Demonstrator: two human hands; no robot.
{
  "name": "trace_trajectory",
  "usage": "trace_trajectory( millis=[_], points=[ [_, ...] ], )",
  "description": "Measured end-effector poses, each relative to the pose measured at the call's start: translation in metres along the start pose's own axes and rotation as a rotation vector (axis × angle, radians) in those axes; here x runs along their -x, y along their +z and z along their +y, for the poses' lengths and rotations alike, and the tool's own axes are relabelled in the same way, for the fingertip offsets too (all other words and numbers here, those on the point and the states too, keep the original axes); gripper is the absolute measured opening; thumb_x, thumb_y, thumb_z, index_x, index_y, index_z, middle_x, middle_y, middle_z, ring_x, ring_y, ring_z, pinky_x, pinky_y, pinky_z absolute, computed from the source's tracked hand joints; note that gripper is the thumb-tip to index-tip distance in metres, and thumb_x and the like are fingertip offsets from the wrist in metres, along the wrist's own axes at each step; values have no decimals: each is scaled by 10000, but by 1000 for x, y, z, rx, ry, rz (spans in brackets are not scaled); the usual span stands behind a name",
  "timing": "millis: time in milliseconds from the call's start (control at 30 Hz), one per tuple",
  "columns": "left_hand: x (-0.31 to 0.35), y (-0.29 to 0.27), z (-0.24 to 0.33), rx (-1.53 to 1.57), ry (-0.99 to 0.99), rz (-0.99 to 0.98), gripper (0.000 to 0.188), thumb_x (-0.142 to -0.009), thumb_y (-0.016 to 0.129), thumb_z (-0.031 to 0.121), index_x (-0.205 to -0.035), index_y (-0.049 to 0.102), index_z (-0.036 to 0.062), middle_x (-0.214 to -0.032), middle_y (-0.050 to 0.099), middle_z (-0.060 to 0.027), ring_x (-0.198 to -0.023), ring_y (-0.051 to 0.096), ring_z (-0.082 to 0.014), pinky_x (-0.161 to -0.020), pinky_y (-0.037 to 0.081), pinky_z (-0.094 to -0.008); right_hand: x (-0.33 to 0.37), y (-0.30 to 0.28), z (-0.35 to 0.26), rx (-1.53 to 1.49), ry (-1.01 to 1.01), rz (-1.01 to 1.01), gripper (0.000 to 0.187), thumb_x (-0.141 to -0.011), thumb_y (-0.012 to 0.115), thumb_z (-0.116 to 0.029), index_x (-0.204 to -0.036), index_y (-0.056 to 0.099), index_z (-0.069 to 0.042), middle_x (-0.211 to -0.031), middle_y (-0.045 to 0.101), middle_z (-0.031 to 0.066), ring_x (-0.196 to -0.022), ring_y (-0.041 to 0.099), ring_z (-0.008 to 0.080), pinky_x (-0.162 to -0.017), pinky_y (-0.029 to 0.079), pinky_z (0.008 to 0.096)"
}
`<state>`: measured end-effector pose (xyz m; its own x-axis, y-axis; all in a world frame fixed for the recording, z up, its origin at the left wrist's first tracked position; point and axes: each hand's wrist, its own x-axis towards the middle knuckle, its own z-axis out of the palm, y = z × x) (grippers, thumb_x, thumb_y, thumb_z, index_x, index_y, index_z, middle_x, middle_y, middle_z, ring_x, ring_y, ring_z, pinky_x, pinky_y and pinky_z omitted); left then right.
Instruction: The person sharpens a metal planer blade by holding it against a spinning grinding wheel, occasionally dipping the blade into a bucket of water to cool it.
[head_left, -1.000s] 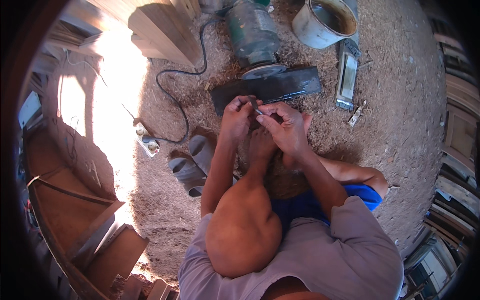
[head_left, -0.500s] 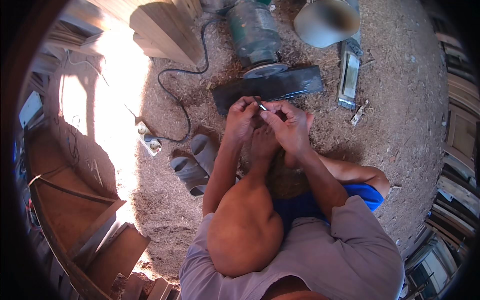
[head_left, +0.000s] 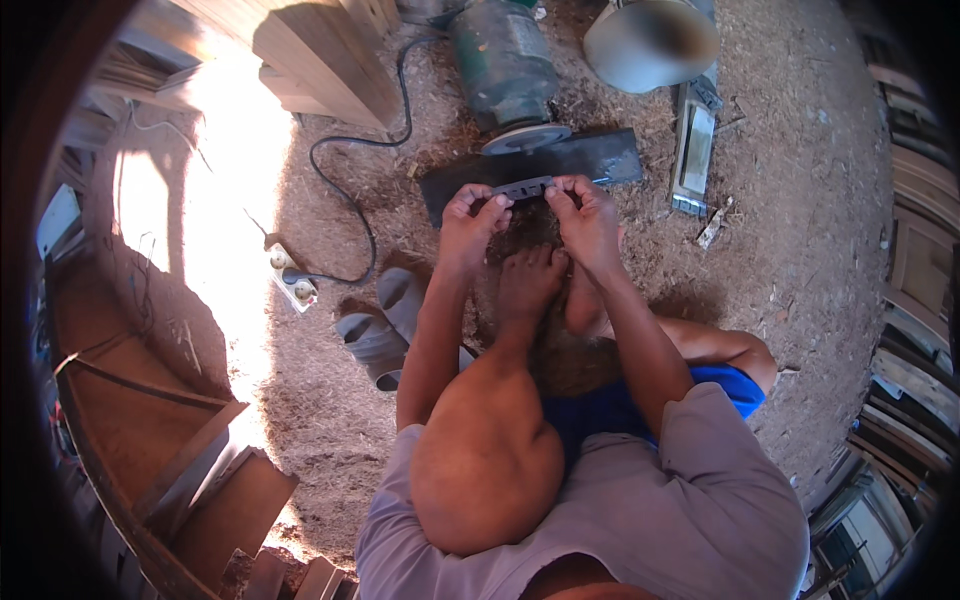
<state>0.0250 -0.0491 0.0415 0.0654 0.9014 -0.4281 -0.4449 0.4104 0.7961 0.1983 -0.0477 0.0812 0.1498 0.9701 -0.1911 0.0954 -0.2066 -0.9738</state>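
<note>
My left hand (head_left: 472, 226) and my right hand (head_left: 588, 222) pinch opposite ends of a slotted metal blade (head_left: 524, 187). It is a short, flat grey strip with dark cut-outs along it, held level above my bare feet. Just beyond it lies a dark, wet-looking slab (head_left: 600, 158). Over the slab's far edge sits the grinding disc (head_left: 526, 139) of a worn green electric grinder (head_left: 505, 65). Whether the disc turns I cannot tell. The blade's ends are partly hidden by my fingers.
A black cable (head_left: 318, 165) curls left of the grinder to a white power strip (head_left: 292, 278). Grey slippers (head_left: 375, 340) lie left of my feet. A pale bucket (head_left: 650, 45) and a framed sharpening stone (head_left: 695, 150) are at far right. Timber (head_left: 325, 65) stands far left.
The blade has moved slightly away from me, toward the slab, and its broad slotted face now shows. My hands have spread apart to its two ends.
</note>
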Motion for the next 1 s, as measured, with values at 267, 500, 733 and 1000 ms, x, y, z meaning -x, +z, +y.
trace_trajectory(
  millis=[267, 500, 733, 1000],
  points=[
    [-33, -15, -2, -660, 23, 101, 203, -814, 690, 164, -904, 647, -13, -737, 666, -87, -640, 617, -139, -618, 495, -284, -43, 8, 51, -66, 200, -53, 116, -829, 663, -39, -925, 674, 25, -790, 666, 33, -705, 560, 71, -668, 464, 238],
    [-52, -11, 6, -942, 58, 198, 262, -785, 706, 227, -918, 698, 2, -781, 697, -149, -713, 678, -217, -686, 513, -330, -62, 9, 58, 82, 147, -57, 167, -793, 714, -105, -891, 683, 26, -743, 679, 90, -689, 594, 97, -656, 470, 260],
    [-65, -28, -7, -866, 105, 222, 259, -788, 711, 232, -918, 704, 8, -746, 699, -115, -690, 675, -183, -677, 516, -306, -68, 16, 60, 136, 186, -67, 166, -801, 709, -110, -904, 682, 18, -720, 687, 80, -581, 605, 110, -575, 484, 269],
    [-66, -23, -6, -810, 76, 244, 258, -802, 706, 244, -938, 705, 25, -736, 703, -94, -695, 676, -149, -673, 515, -292, -70, 18, 52, 92, 201, -54, 141, -828, 694, -97, -903, 683, 21, -723, 688, 62, -575, 604, 100, -562, 487, 254]
  ],
)
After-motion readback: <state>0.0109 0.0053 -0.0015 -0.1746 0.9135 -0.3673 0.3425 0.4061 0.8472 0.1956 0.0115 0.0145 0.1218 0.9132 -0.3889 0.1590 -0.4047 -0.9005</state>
